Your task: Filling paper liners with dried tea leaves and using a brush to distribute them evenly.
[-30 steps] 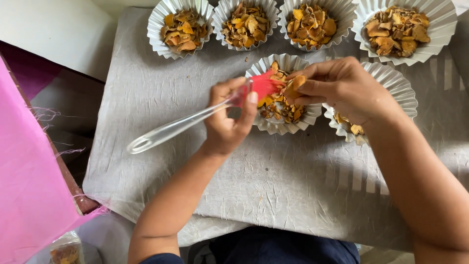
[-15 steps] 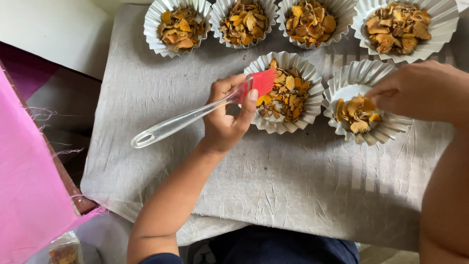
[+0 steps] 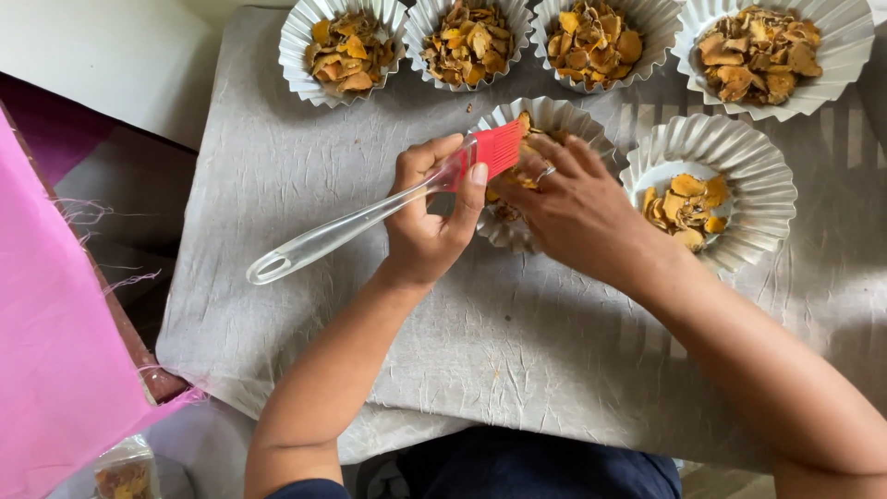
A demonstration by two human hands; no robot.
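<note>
Clear glossy plastic brush handle; matt creased grey cloth; pleated paper cups

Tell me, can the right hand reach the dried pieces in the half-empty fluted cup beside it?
Probably yes. The right hand rests over the middle cup, and the half-empty fluted cup sits just beside it, uncovered, with nothing between them.

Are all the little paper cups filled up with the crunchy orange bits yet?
Not quite. The four cups in the back row look full. The left hand holds a red brush, and the right hand reaches into the middle cup, which has a good heap. The cup on the right holds only a few pieces, so it looks least filled.
</note>
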